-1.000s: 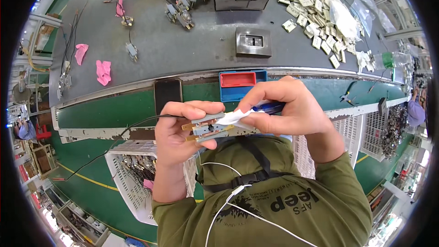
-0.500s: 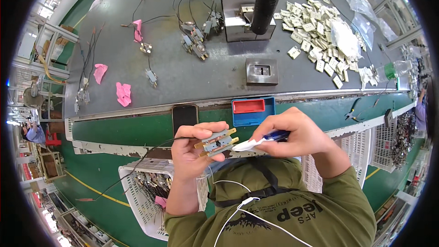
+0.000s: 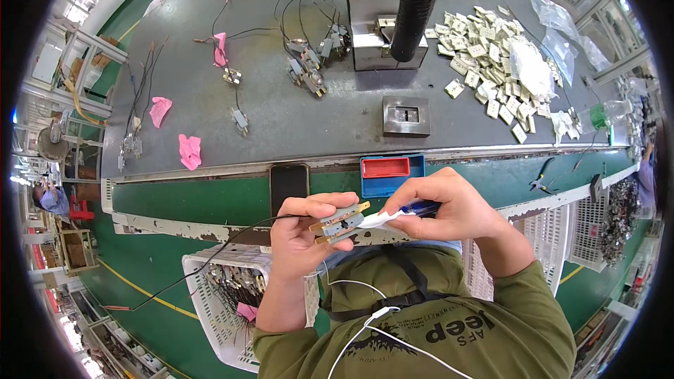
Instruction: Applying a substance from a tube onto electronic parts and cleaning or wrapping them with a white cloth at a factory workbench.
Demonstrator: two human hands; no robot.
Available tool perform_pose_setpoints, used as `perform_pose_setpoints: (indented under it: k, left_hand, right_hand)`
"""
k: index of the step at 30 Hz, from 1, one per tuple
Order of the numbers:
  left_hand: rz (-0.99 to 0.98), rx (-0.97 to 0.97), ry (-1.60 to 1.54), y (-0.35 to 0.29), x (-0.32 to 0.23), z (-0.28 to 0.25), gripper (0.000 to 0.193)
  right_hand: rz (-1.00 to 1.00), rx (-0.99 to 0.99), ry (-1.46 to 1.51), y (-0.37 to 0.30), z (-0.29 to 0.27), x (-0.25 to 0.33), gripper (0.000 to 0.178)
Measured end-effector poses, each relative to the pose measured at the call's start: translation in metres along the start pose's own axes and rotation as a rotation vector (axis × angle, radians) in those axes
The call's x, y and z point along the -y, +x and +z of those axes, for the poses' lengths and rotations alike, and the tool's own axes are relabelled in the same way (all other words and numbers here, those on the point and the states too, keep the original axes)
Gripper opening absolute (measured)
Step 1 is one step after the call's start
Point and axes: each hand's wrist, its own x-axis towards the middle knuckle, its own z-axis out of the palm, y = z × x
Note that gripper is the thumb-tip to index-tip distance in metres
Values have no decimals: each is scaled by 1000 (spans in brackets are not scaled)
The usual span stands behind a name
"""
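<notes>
My left hand (image 3: 303,238) is closed around a grey electrical switch part (image 3: 342,225) with brass tabs, held in front of my body. A thin black wire (image 3: 226,244) runs from it to the left and hangs down. My right hand (image 3: 453,207) is closed on a crumpled white cloth or paper (image 3: 379,220) whose pointed end meets the part's right side; whether it presses on it, I cannot tell. In the same hand sits a slim blue pen-like tool (image 3: 423,208), partly hidden by the fingers.
On the dark bench stand a metal press (image 3: 385,52), a steel block (image 3: 406,116), a heap of cream sockets (image 3: 488,63) and wired grey parts (image 3: 305,67). Along the near ledge are a phone (image 3: 289,189), a blue tray (image 3: 414,166) and pliers (image 3: 543,177). A white basket (image 3: 200,267) stands below left.
The white cloth or paper has come up against the grey part, where a small gap showed before. The part has tilted slightly in my left hand. The whole view has shifted a little.
</notes>
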Motion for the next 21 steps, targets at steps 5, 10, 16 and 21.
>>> perform_pose_setpoints:
  k: [5,10,16,21]
  left_hand:
    - [-62,-34,17,-2,0,2,54]
    - [-32,-12,24,-3,3,3,53]
    - [1,41,-29,-1,6,-1,50]
    - [2,21,-63,0,6,-1,49]
  right_hand:
    - [-5,11,32,1,6,-1,11]
    - [-28,11,-7,1,4,1,13]
    - [-86,27,-24,3,3,0,11]
    - [-84,23,-38,3,2,0,11]
